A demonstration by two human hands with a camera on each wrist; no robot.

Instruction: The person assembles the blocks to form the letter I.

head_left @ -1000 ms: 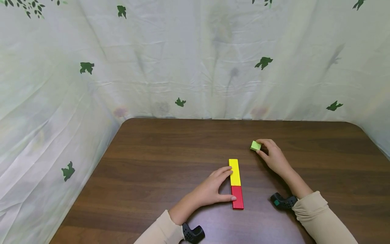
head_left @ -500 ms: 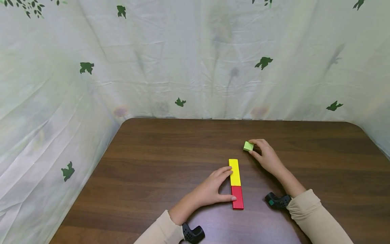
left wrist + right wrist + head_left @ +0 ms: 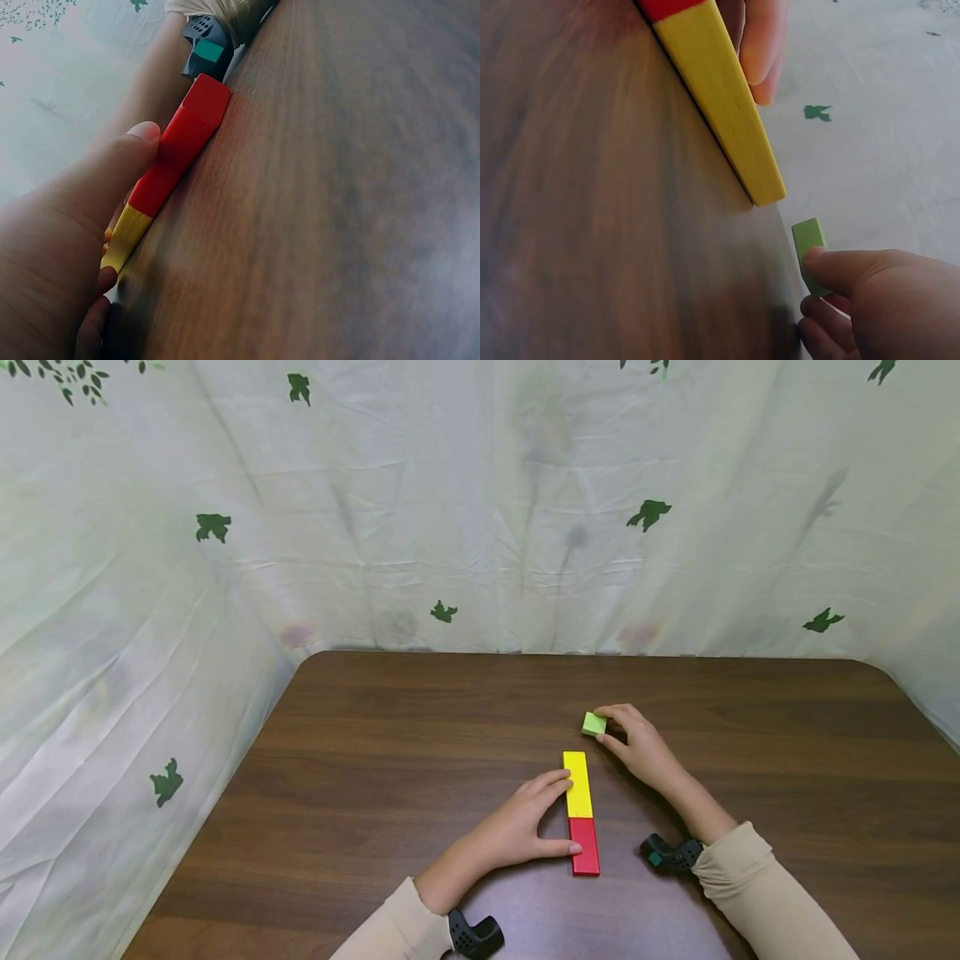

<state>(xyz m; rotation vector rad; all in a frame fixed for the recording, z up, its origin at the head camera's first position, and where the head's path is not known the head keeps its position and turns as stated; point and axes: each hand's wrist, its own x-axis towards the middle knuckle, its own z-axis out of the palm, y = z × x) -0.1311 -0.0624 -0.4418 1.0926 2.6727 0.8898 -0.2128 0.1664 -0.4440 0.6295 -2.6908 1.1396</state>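
A yellow block and a red block lie end to end on the table, forming one straight bar, yellow on the far side. My left hand rests against the bar's left side, fingers spread, fingertips at the yellow block and thumb on the red one. In the left wrist view that thumb touches the red block's upper edge. Just beyond the yellow end, my right hand pinches a small light-green block between thumb and fingers. The right wrist view shows a gap between the green block and the yellow end.
The brown wooden table has rounded far corners. A pale curtain with green leaf prints hangs behind it and along the left side. Each wrist carries a black camera, such as the right wrist's camera.
My right hand has moved left with the green block, from right of the bar to close beyond its yellow end. My left hand and the two lying blocks have stayed in place.
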